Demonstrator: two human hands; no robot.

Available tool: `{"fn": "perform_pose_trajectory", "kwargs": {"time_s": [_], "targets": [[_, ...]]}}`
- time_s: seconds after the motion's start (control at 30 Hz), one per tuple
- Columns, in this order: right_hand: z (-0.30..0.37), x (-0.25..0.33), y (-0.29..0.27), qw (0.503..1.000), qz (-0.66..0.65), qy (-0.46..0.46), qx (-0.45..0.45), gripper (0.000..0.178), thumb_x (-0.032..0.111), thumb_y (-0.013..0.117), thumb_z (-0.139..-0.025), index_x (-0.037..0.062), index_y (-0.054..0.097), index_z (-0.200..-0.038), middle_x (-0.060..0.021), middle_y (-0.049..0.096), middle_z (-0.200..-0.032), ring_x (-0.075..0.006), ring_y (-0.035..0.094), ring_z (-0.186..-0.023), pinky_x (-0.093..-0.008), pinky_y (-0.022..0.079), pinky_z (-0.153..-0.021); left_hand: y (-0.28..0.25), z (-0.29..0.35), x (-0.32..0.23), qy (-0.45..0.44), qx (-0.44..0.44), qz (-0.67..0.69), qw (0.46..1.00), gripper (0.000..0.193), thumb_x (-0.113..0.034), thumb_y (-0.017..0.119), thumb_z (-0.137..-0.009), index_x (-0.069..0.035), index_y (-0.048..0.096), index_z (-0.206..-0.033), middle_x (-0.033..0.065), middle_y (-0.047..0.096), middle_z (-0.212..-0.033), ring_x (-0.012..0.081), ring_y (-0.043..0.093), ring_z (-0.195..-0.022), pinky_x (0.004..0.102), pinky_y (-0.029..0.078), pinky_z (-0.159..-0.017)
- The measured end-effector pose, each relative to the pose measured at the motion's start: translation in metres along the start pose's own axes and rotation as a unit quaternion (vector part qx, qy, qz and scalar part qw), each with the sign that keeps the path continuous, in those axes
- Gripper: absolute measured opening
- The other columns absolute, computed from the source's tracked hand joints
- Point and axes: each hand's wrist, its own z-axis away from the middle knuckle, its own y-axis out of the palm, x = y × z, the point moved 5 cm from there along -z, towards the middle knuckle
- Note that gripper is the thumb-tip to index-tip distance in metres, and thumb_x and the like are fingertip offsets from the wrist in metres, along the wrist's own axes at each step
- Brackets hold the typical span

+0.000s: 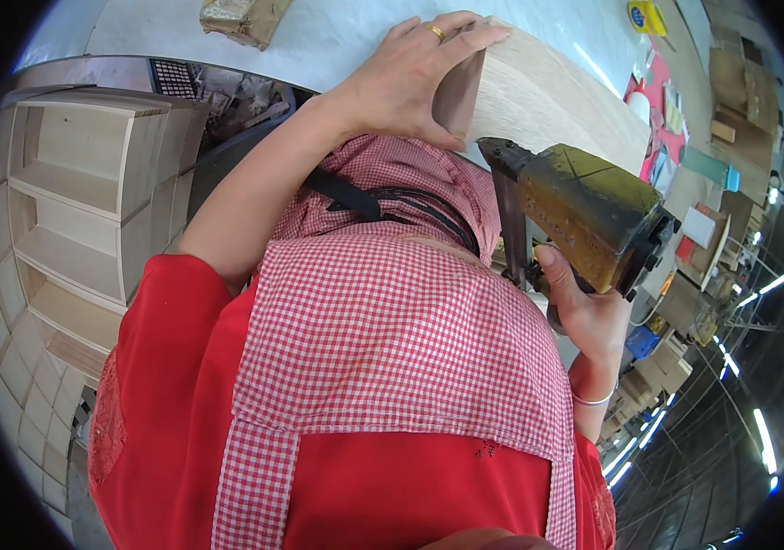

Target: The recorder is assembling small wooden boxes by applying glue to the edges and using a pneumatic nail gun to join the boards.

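My left hand (419, 78), a ring on one finger, grips the end of a pale wooden box or frame (548, 92) on the worktable, thumb on the near edge and fingers over the far side. In my right hand (584, 307) is a nail gun (584, 202) with a worn yellow-brown and black body. Its dark nose points toward the near edge of the wood, close to my left thumb; whether it touches cannot be made out. My right fingers wrap its handle, partly hidden behind the body.
The white worktable (337, 32) carries a paper-wrapped block (243, 20) at the far left. Stacked pale wooden drawers or boxes (76, 188) stand on the left. A yellow tape roll (646, 16) and a light green bottle (711, 169) lie to the right. Cardboard boxes (745, 87) are beyond.
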Motion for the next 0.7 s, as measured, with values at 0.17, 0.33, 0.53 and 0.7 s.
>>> {"fn": "perform_pose_trajectory", "kwargs": {"time_s": [0.17, 0.33, 0.53, 0.7], "targets": [[0.004, 0.009, 0.005, 0.997, -0.026, 0.071, 0.003, 0.033, 0.015, 0.080, -0.084, -0.0013, 0.068, -0.110, -0.0040, 0.069, -0.092, -0.0087, 0.058, -0.071, -0.0238, 0.046, -0.062, 0.000, 0.002, 0.000, 0.023, -0.055, 0.000, 0.998, 0.120, -0.036, 0.092, -0.048, -0.027, 0.030, -0.151, 0.0162, 0.043, -0.143, 0.0348, 0.046, -0.130, 0.0540, 0.031, -0.109], [0.014, 0.008, 0.012, 0.990, -0.048, 0.134, -0.005, 0.039, 0.005, 0.079, -0.083, -0.0046, 0.062, -0.116, -0.0108, 0.069, -0.110, -0.0169, 0.065, -0.096, -0.0296, 0.052, -0.083, 0.003, 0.002, 0.002, 0.014, -0.045, 0.000, 0.999, 0.123, -0.037, 0.093, -0.049, -0.026, 0.027, -0.153, 0.0152, 0.040, -0.146, 0.0340, 0.043, -0.133, 0.0540, 0.029, -0.112], [0.001, 0.014, 0.005, 0.998, -0.010, 0.067, -0.010, 0.034, 0.018, 0.079, -0.087, -0.0011, 0.066, -0.112, -0.0015, 0.068, -0.084, -0.0041, 0.052, -0.054, -0.0199, 0.040, -0.046, 0.007, 0.008, 0.003, -0.017, -0.052, 0.023, 0.998, 0.134, -0.041, 0.094, -0.048, -0.015, 0.018, -0.155, 0.0150, 0.034, -0.153, 0.0330, 0.035, -0.140, 0.0548, 0.023, -0.117], [-0.029, 0.029, -0.001, 0.999, 0.009, 0.036, -0.024, 0.029, 0.015, 0.077, -0.088, -0.0015, 0.066, -0.109, -0.0013, 0.066, -0.080, -0.0039, 0.051, -0.053, -0.0190, 0.038, -0.045, 0.009, 0.011, 0.002, -0.027, -0.054, 0.032, 0.998, 0.137, -0.042, 0.093, -0.048, -0.010, 0.014, -0.155, 0.0165, 0.034, -0.153, 0.0324, 0.035, -0.141, 0.0564, 0.022, -0.117]]}}
